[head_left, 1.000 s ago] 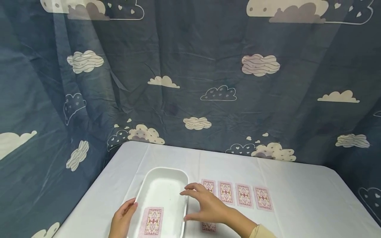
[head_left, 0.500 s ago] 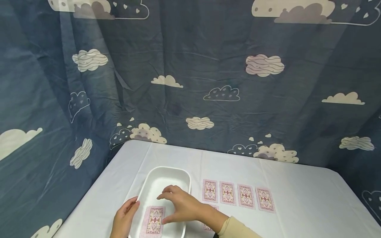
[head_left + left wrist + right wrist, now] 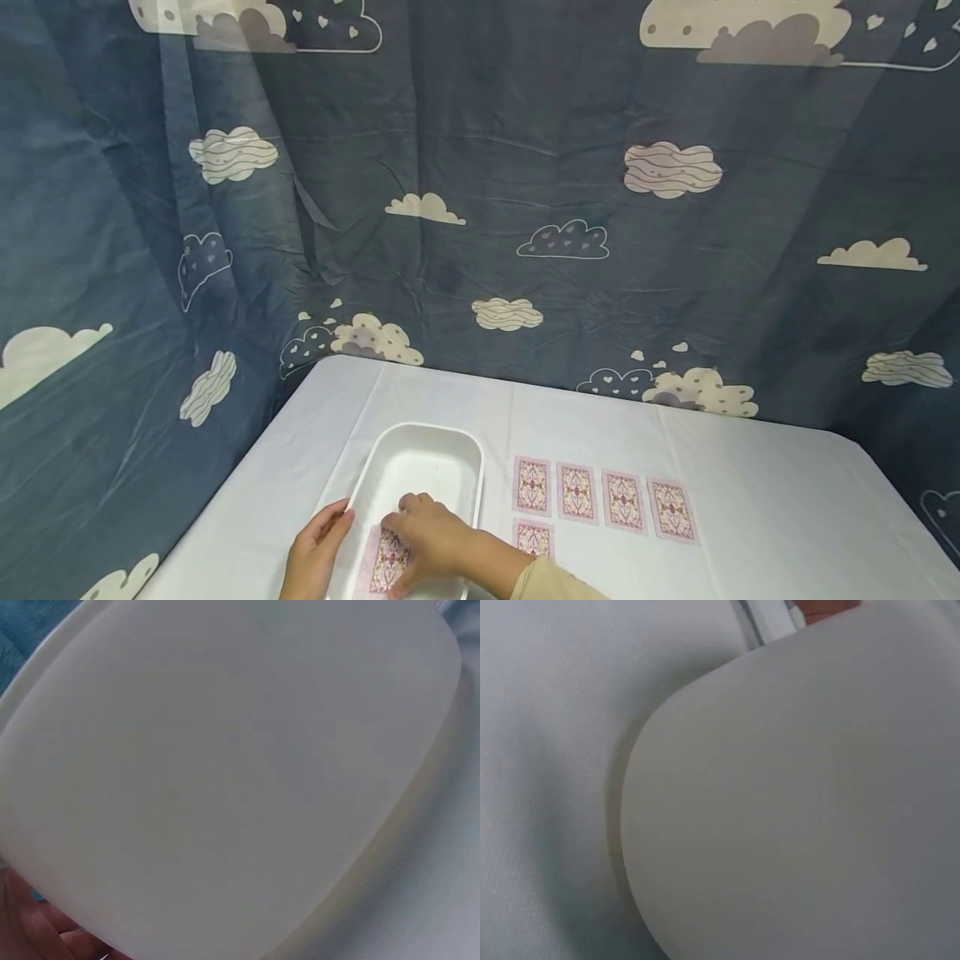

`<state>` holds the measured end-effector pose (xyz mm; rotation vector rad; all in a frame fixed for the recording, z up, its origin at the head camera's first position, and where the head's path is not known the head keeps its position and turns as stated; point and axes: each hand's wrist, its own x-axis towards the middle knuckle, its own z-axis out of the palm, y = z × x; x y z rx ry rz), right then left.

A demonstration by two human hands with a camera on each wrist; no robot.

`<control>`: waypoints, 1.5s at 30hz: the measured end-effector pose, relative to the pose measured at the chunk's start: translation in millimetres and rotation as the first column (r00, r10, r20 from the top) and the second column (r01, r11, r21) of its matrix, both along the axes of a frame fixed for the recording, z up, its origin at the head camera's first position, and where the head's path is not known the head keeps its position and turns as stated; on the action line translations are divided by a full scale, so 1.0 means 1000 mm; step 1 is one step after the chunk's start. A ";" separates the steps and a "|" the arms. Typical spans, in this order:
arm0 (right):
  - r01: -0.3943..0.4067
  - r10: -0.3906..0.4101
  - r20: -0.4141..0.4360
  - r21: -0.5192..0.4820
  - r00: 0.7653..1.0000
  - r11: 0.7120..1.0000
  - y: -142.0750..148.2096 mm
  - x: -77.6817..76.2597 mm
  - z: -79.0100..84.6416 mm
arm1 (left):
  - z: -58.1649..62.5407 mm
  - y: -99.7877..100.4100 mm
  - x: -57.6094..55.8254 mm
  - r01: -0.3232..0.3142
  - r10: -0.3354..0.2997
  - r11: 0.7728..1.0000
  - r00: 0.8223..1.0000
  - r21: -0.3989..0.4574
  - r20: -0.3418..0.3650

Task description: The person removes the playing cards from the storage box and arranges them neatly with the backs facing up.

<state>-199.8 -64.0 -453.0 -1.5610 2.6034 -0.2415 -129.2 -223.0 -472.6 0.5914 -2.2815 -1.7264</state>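
Note:
My left hand (image 3: 315, 550) holds the left rim of a white rectangular tray (image 3: 480, 467), thumb on top of the edge. In the left wrist view, curled fingers (image 3: 41, 922) show at the lower left beside the tray's pale plastic (image 3: 225, 772). Inside the near end lie overlapping playing cards (image 3: 390, 557), patterned backs up. Over them reaches my right hand (image 3: 438, 537), its fingertips near the top card's far edge and its thumb near the close edge; I cannot tell whether it grips the card. The right wrist view is mostly filled by the tray (image 3: 795, 795).
To the right of the tray, several face-down playing cards (image 3: 576, 492) lie in a row on the white tablecloth (image 3: 780, 500). Another card (image 3: 534, 537) lies below the row, partly behind the right forearm. A dark cloud-print curtain (image 3: 480, 267) hangs behind the table.
My right hand has moved left and down, from above the tray's right edge to the cards inside it. The left hand keeps its hold on the rim.

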 end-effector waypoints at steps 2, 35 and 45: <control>0.002 -0.002 -0.028 0.024 1.000 1.000 -0.002 0.001 -0.002 | 0.000 0.000 0.000 0.002 -0.002 1.000 1.000 -0.011 0.002; -0.021 0.019 -0.074 -0.023 0.997 1.000 -0.014 0.021 0.002 | 0.000 -0.001 0.000 -0.007 0.008 0.999 1.000 -0.047 0.026; 0.005 -0.009 -0.071 -0.059 0.997 0.998 -0.012 0.020 0.001 | -0.001 -0.001 0.000 0.004 -0.004 0.999 1.000 -0.039 -0.003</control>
